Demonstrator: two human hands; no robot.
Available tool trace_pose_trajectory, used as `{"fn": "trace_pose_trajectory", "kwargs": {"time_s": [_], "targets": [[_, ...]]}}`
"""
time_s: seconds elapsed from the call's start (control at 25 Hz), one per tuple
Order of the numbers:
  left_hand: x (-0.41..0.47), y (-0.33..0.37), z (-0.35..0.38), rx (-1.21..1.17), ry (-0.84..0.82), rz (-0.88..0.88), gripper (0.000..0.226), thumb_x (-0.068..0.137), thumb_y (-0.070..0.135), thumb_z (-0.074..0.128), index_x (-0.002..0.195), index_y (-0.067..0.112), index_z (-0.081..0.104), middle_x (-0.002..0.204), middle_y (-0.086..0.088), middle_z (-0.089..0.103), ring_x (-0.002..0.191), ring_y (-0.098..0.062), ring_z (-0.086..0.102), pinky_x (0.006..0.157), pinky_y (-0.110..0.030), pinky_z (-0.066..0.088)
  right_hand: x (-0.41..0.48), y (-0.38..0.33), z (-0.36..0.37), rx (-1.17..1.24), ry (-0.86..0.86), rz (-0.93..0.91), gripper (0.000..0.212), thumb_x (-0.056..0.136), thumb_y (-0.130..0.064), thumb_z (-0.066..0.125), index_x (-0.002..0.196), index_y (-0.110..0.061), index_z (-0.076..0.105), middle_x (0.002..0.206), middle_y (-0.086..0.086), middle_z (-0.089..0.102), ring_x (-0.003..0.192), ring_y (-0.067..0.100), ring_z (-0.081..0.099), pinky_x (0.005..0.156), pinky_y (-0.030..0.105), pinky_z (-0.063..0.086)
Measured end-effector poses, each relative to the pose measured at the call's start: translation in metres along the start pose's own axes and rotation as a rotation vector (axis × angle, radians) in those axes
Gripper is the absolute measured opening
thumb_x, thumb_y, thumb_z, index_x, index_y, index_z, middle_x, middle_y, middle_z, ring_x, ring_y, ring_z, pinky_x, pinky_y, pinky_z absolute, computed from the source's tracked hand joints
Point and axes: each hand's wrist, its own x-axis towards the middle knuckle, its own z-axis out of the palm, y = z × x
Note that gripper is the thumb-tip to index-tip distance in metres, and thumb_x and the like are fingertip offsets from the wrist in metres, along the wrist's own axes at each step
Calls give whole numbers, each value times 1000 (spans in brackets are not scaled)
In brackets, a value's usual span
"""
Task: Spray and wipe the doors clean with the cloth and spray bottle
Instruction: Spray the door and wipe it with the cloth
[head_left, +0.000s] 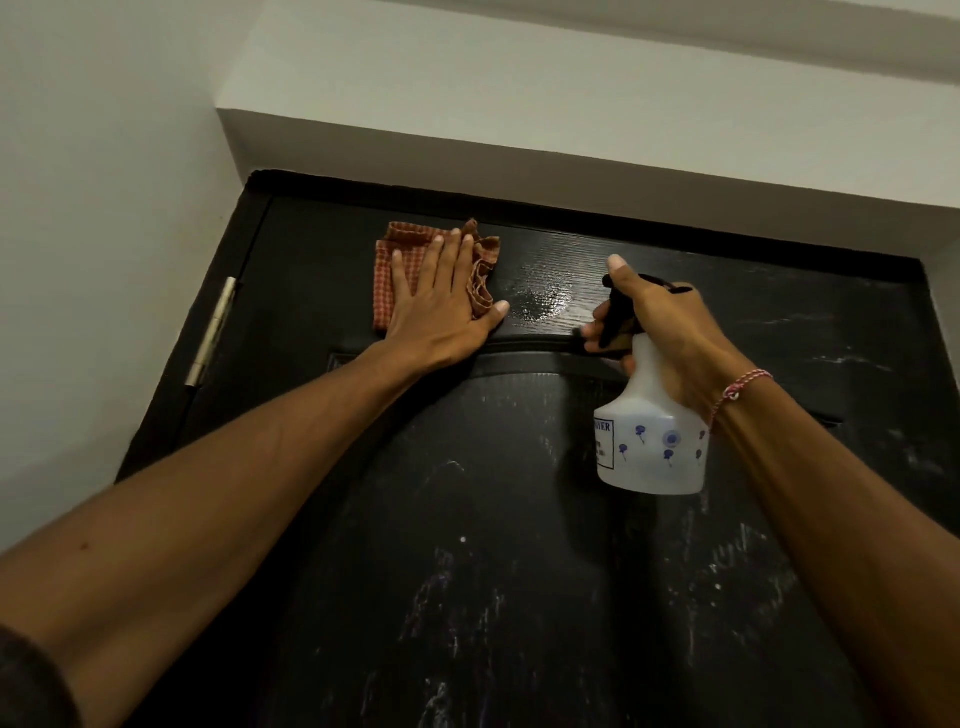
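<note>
The two forearms rose from seven and five o'clock across the lower panel of the dark door (467, 597). That panel carried white streaks and specks, so most of the wiping looked undone.

At three o'clock from the picture's centre, the white spray bottle (649, 441) hung below the right hand (670, 343). The hand gripped the bottle at the neck, with its fingers curled round the black trigger head and its thumb raised. A red-and-white thread bracelet (737, 389) sat on that wrist. The nozzle faced the door's upper rail, probably so the mist would land just beside the cloth rather than on it.

Further up, at eleven o'clock from centre, the left hand (441, 306) lay flat with its fingers straight and spread. It pressed the orange checked cloth (400, 270) against the door and gripped nothing. An open palm of that kind likely spread the pressure and kept the folded cloth from sliding down the upright surface. The cloth's bunched edge showed at the hand's three o'clock.

At three o'clock from the cloth, between the two hands, a wet patch (540, 301) glistened on the wood grain, within easy reach of a sideways wipe. A metal hinge (213, 332) sat on the door's edge at nine o'clock. At twelve o'clock the door's top frame met a white beam (519, 130), the farthest thing in view.
</note>
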Motion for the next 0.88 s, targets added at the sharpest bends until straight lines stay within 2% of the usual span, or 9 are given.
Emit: {"fn": "trace_pose_trajectory", "kwargs": {"time_s": [0.16,0.24,0.36,0.44,0.56,0.72,0.88], "targets": [[4,25,6,15,24,-79,91,102,73,23,163,20,-19,171,1,-27,157,-20,-26,116,-68,-25,-4,6,-30,37,-23,5,48,97,-61,65,87,-14,67,75,8,70,62,22,67,48,27,48],[4,35,14,31,60,-48,89,102,73,24,164,24,-18,172,2,-25,158,-21,-25,116,-71,-23,-2,10,-41,43,-54,-3,48,96,-61,66,87,-15,68,74,7,69,63,22,67,47,26,47],[3,42,17,18,67,-1,85,103,72,25,164,31,-15,172,5,-22,158,-20,-24,117,-69,-23,-4,12,-47,59,-94,-21,48,98,-61,63,92,-14,70,75,7,74,72,25,75,48,26,46],[-3,36,13,-6,60,-45,81,103,72,25,164,35,-13,173,7,-21,158,-19,-24,117,-65,-26,-10,13,-42,90,-127,-21,48,99,-61,61,92,-14,71,77,7,76,74,25,77,53,27,46],[-24,13,10,-28,77,-184,80,103,72,27,164,39,-12,173,8,-20,158,-18,-23,117,-61,-27,-22,11,-22,133,-183,3,48,101,-60,59,89,-15,72,78,6,79,70,20,77,56,28,47],[-58,-48,-5,-81,85,-355,80,103,71,31,165,40,-8,173,11,-16,159,-16,-19,122,-60,-23,-32,6,17,177,-250,40,54,100,-62,59,90,-12,74,84,8,81,72,19,78,53,27,45],[-97,-95,-13,-119,91,-359,75,105,67,34,166,42,-1,174,15,-10,160,-12,-13,121,-52,-24,-39,4,64,234,-281,64,55,99,-64,60,89,-12,74,88,10,82,77,22,80,51,26,45]]}}
